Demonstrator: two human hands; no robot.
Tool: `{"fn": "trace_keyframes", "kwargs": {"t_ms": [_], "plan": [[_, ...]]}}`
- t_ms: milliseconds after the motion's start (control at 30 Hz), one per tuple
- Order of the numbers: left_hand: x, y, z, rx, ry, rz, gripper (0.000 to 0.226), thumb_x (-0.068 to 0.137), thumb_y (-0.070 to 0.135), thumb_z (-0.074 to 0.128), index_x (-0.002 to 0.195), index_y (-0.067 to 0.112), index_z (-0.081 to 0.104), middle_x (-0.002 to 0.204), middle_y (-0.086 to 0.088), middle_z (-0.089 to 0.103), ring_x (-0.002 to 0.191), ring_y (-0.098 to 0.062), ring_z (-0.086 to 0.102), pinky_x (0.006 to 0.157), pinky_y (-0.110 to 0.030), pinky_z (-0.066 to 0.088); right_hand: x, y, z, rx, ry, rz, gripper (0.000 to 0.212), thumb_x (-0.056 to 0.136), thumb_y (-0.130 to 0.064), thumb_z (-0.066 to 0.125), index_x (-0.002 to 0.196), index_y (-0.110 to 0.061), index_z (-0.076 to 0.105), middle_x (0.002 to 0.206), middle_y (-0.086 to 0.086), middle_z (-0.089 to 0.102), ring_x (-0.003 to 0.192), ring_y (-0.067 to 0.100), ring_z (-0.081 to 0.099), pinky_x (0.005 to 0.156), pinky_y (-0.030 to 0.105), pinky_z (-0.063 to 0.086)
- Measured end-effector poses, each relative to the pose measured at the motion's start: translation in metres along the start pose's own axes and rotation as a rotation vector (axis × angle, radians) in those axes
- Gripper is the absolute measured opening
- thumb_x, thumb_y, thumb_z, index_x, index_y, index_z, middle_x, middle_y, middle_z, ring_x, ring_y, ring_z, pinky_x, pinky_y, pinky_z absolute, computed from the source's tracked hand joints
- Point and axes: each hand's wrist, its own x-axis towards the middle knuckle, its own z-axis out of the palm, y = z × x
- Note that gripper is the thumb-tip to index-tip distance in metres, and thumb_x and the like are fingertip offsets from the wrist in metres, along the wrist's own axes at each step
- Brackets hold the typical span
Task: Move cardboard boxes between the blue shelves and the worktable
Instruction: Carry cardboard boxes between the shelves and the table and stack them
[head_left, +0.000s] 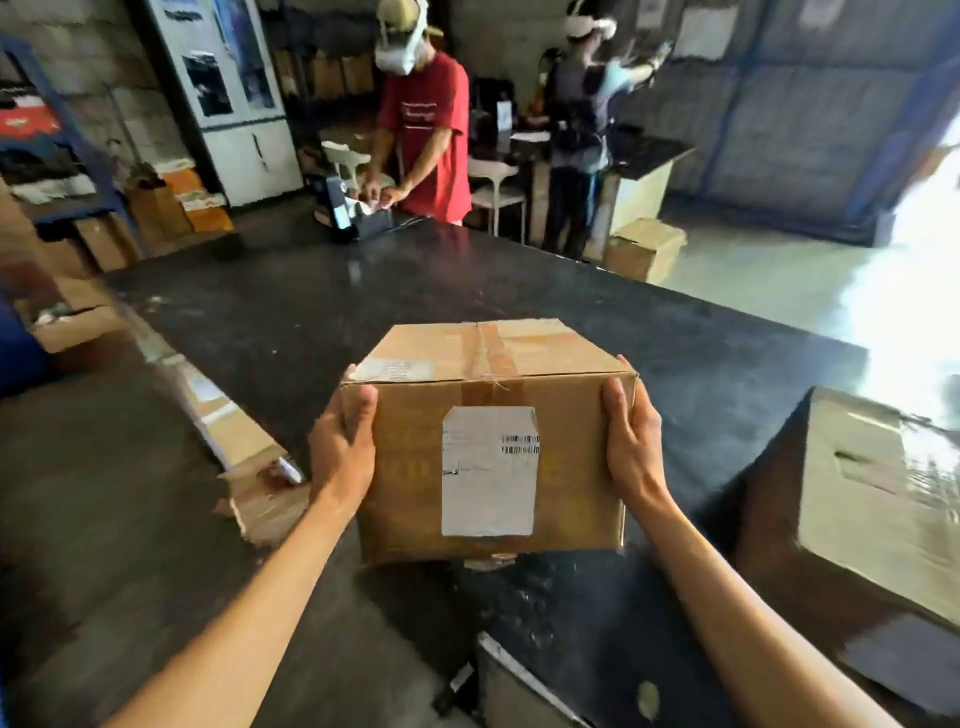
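Cardboard box (483, 415) gripped by left hand (343, 447), right hand (631, 441), over dark worktable (311, 301)

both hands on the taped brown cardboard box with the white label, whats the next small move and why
Probably lower the taped brown cardboard box onto the dark worktable just ahead. The left hand and right hand clamp its sides, and bare tabletop shows beyond it.
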Motion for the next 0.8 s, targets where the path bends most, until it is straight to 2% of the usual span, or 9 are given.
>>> {"fn": "trace_keyframes", "kwargs": {"t_ms": [100,167,267,333,433,533,633,700,800], "plan": [[0.003,-0.007,0.035,-0.044,-0.111,0.038,0.068,0.087,0.057,0.036,0.138,0.016,0.053,0.135,-0.008,0.059,0.125,-0.025,0.054,0.101,-0.034,0.041,-0.021,0.014,-0.029,-0.04,0.131,0.036,0.066,0.094,-0.066,0.04,0.15,-0.031,0.039,0.136,-0.02,0.057,0.122,-0.003,0.055,0.106,0.034,0.045],[0.004,-0.009,0.056,-0.082,-0.196,0.058,0.074,0.085,0.065,0.035,0.141,0.02,0.051,0.139,-0.007,0.056,0.128,-0.023,0.052,0.103,-0.033,0.04,-0.032,0.023,-0.046,-0.056,0.205,0.055,0.077,0.087,-0.077,0.038,0.15,-0.033,0.038,0.14,-0.008,0.057,0.125,0.007,0.056,0.105,0.034,0.048],[0.008,-0.02,0.088,-0.124,-0.303,0.111,0.093,0.073,0.083,0.033,0.14,0.022,0.052,0.138,-0.004,0.057,0.124,-0.016,0.053,0.101,-0.028,0.045,-0.044,0.028,-0.066,-0.063,0.323,0.06,0.086,0.085,-0.079,0.038,0.152,-0.025,0.037,0.136,-0.007,0.059,0.115,-0.013,0.055,0.095,0.011,0.047],[0.012,-0.03,0.108,-0.137,-0.364,0.119,0.096,0.07,0.088,0.031,0.141,0.027,0.05,0.136,0.005,0.055,0.123,-0.011,0.051,0.101,-0.028,0.044,-0.051,0.036,-0.074,-0.096,0.372,0.039,0.092,0.083,-0.081,0.038,0.153,-0.022,0.035,0.131,-0.018,0.057,0.111,-0.023,0.051,0.088,0.001,0.041],[0.015,-0.042,0.134,-0.126,-0.438,0.113,0.099,0.065,0.094,0.035,0.143,0.033,0.047,0.136,0.011,0.054,0.124,-0.01,0.051,0.102,-0.029,0.045,-0.062,0.055,-0.082,-0.097,0.397,0.084,0.09,0.083,-0.083,0.037,0.155,-0.03,0.03,0.137,-0.022,0.052,0.119,-0.018,0.049,0.098,0.01,0.042],[0.019,-0.053,0.149,-0.188,-0.55,0.066,0.111,0.058,0.09,0.055,0.148,0.026,0.039,0.135,0.012,0.053,0.119,-0.001,0.054,0.094,-0.012,0.045,-0.068,0.071,-0.082,-0.096,0.385,0.138,0.077,0.082,-0.084,0.039,0.15,-0.049,0.024,0.147,-0.019,0.047,0.13,-0.007,0.046,0.105,0.021,0.041],[0.029,-0.066,0.16,-0.166,-0.648,0.008,0.096,0.069,0.058,0.076,0.149,0.022,0.036,0.138,0.006,0.053,0.128,-0.009,0.05,0.1,-0.017,0.043,-0.07,0.081,-0.081,-0.088,0.38,0.164,0.084,0.08,-0.086,0.039,0.151,-0.045,0.019,0.14,-0.038,0.036,0.125,-0.024,0.039,0.098,0.004,0.037],[0.038,-0.08,0.174,0.03,-0.694,0.003,0.069,0.085,0.035,0.069,0.145,0.016,0.043,0.136,-0.001,0.056,0.127,-0.016,0.051,0.098,-0.017,0.042,-0.071,0.092,-0.083,-0.074,0.375,0.204,0.087,0.078,-0.087,0.039,0.151,-0.046,0.016,0.14,-0.038,0.034,0.124,-0.026,0.037,0.099,0.004,0.036],[0.052,-0.103,0.195,0.218,-0.69,-0.115,0.063,0.083,0.051,0.068,0.131,0.012,0.057,0.126,-0.014,0.064,0.12,-0.032,0.058,0.103,-0.042,0.046,-0.071,0.111,-0.086,-0.066,0.357,0.267,0.085,0.078,-0.086,0.04,0.15,-0.052,0.011,0.141,-0.041,0.033,0.127,-0.023,0.036,0.106,0.015,0.035]]}}
